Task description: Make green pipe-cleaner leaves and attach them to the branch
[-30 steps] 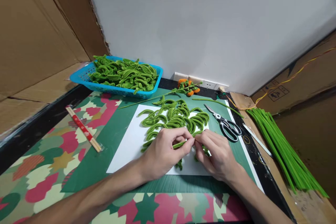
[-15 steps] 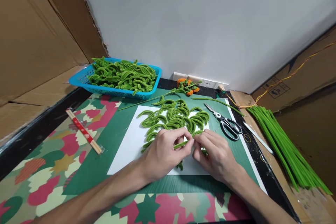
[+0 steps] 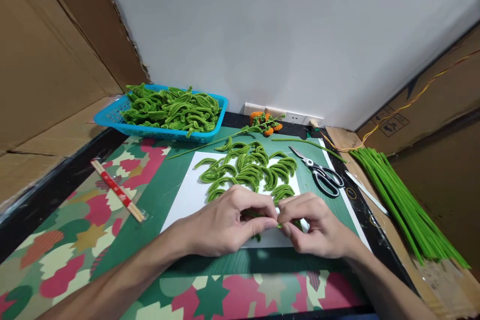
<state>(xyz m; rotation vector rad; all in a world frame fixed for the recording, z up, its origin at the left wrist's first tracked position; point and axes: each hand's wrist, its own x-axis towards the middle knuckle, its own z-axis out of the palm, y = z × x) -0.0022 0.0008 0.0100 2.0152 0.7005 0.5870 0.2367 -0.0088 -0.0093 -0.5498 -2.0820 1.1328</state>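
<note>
Over the near part of a white sheet of paper (image 3: 183,200), my left hand (image 3: 232,222) and my right hand (image 3: 317,225) meet fingertip to fingertip. Both are closed in a pinch on a green pipe cleaner (image 3: 279,226), of which only a small bit shows between the fingers. Curved, folded green pipe cleaners (image 3: 247,170) lie spread over the paper just beyond my hands. A few more of them are partly hidden under my fingers.
A blue basket (image 3: 103,117) heaped with green pipe-cleaner pieces stands back left. Black-handled scissors (image 3: 318,172) lie right of the paper, near a bundle of straight green pipe cleaners (image 3: 408,205). An orange flower stem (image 3: 262,122) lies behind; wrapped chopsticks (image 3: 118,190) lie left.
My hands have come lower and nearer to me, with the wrists spread wider. The pipe cleaner length visible in my left hand before is now mostly covered by fingers. The view has shifted slightly.
</note>
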